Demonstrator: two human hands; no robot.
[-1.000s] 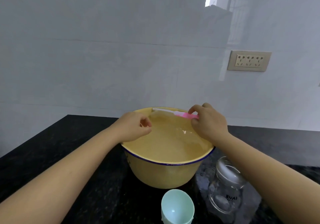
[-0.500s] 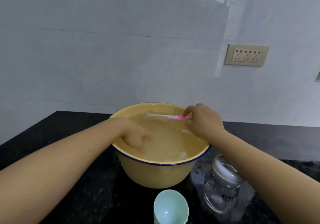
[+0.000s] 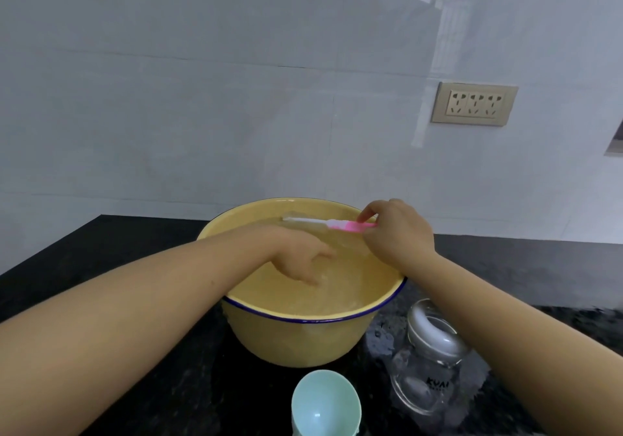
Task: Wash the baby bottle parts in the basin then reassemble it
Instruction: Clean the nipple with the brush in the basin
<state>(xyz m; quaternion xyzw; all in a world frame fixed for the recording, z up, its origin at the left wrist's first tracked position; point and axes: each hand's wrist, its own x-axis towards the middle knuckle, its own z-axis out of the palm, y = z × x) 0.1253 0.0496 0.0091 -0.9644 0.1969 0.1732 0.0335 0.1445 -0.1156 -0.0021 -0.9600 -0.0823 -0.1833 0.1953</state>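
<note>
From my remote seat, the black counter (image 3: 135,385) carries everything. A yellow basin (image 3: 313,341) with a blue rim stands at its middle, filled with water. In front of it, at the bottom edge of the view, sits a mint-green cap (image 3: 325,402), hollow side up. Just right of the basin a clear glass bottle (image 3: 421,392) stands on a wet patch. The right forearm passes over its right side and hides that part. On the white tiled wall behind, well apart from the work, is a socket plate (image 3: 473,103).

The left forearm crosses the basin's near-left rim. The left hand (image 3: 300,260) points down into the water, fingertips under the surface. The ripples blur them, so I cannot tell whether those fingers are together, apart or holding anything. The right hand (image 3: 401,233) hovers over the far-right rim, its fingers (image 3: 369,213) pinched on the pink handle of a brush (image 3: 347,226). The brush's white end reaches left across the water near the far wall of the basin.

My count: one basin, one brush, one bottle, one cap, one socket plate with three outlets, two hands.
</note>
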